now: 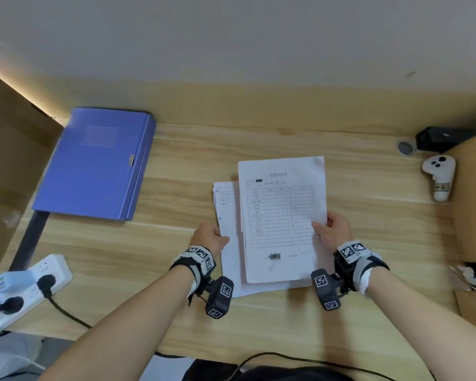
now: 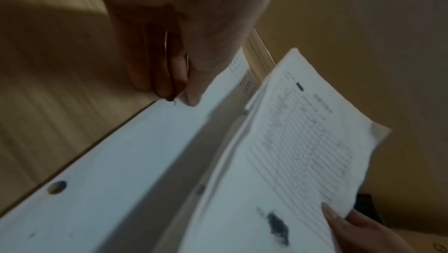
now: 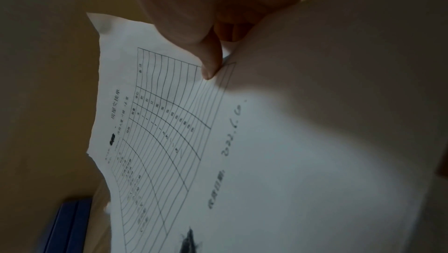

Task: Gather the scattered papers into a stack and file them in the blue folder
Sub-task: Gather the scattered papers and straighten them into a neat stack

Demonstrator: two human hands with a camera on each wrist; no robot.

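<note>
Several white printed papers (image 1: 280, 215) lie overlapped in the middle of the wooden desk (image 1: 176, 270). My right hand (image 1: 331, 225) pinches the right edge of the top sheet (image 3: 169, 123), thumb on its face, and holds it slightly raised. My left hand (image 1: 212, 237) pinches the left edge of the lower sheets (image 2: 145, 142), thumb on top (image 2: 194, 92). The blue folder (image 1: 94, 163) lies shut at the desk's back left, apart from both hands; its edge (image 3: 70, 224) shows in the right wrist view.
A white power strip (image 1: 25, 290) with plugs and a cable sits at the front left edge. A white controller (image 1: 438, 174), a black box (image 1: 440, 138) and a small round cap (image 1: 406, 147) stand at the back right. Cardboard boxes (image 1: 473, 202) flank the desk.
</note>
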